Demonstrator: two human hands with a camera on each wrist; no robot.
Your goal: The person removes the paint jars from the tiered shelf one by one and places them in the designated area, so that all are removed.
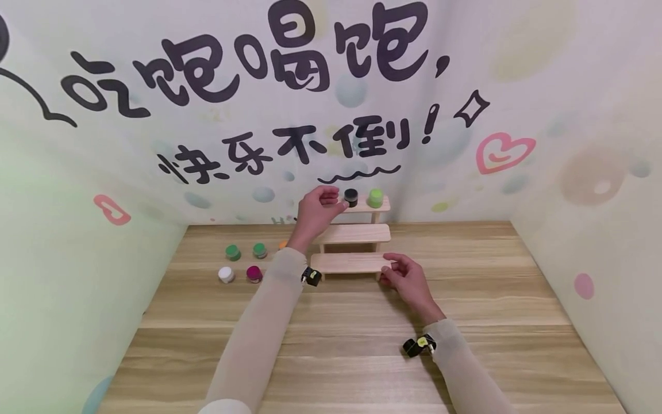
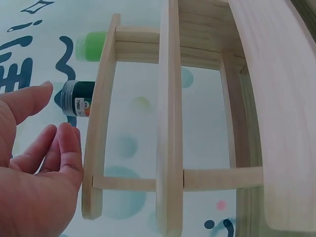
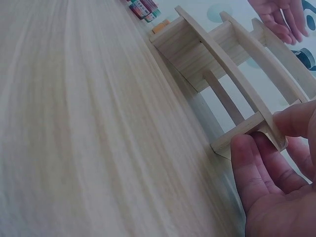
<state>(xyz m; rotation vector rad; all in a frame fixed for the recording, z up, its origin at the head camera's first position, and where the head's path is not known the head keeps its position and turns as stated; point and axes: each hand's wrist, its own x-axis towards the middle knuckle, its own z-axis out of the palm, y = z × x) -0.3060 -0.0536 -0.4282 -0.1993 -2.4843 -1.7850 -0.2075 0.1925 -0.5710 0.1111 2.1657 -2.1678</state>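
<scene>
A three-tiered wooden stand [image 1: 351, 263] stands against the back wall. On its top tier are a small black jar [image 1: 350, 198] and a light green jar [image 1: 374, 199]. My left hand [image 1: 317, 213] is beside the black jar at that tier. In the left wrist view, its thumb and fingers are spread apart, with a gap between them and the dark jar [image 2: 79, 98]. The right hand [image 1: 411, 282] grips the right end of the lowest tier; the right wrist view shows its thumb above the board and fingers [image 3: 252, 168] beneath.
Left of the stand, on the wood-grain table [image 1: 351, 356], are two green-topped jars [image 1: 233, 253], a white one [image 1: 226, 275] and a magenta one [image 1: 254, 274]. An orange jar [image 1: 283, 245] is partly hidden by my left arm. Printed walls enclose the back and sides.
</scene>
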